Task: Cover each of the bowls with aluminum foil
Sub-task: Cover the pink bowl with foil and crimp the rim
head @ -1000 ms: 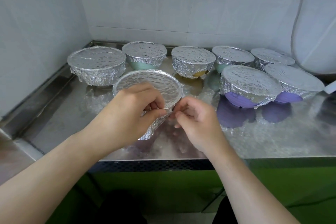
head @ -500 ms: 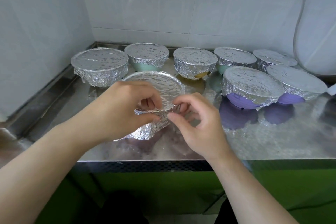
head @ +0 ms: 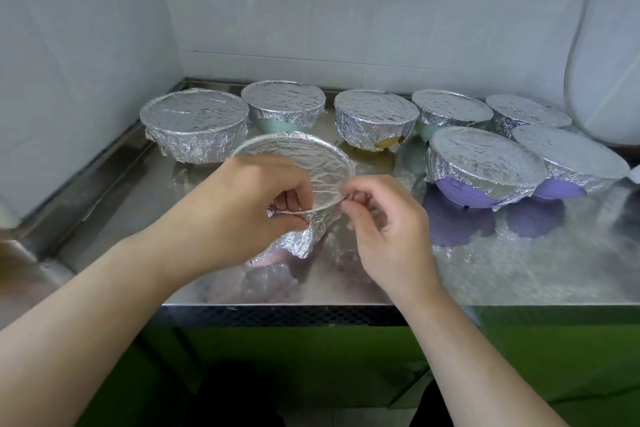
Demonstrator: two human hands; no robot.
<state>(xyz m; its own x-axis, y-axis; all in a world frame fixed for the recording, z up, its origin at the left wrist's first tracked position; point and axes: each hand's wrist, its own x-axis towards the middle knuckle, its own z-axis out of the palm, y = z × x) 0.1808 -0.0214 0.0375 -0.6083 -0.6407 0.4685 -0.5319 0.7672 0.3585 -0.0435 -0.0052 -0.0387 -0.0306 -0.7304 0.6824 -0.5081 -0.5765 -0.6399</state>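
On counter (head: 519, 263), foil-covered bowl (head: 304, 163) tilted toward camera

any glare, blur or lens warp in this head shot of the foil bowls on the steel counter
Head view: soft, even light; foil on the near bowl glints without blowing out. The steel counter mirrors the purple bowls as hazy patches. Wide-angle warp bends the white object at right. Both hands look sharp.
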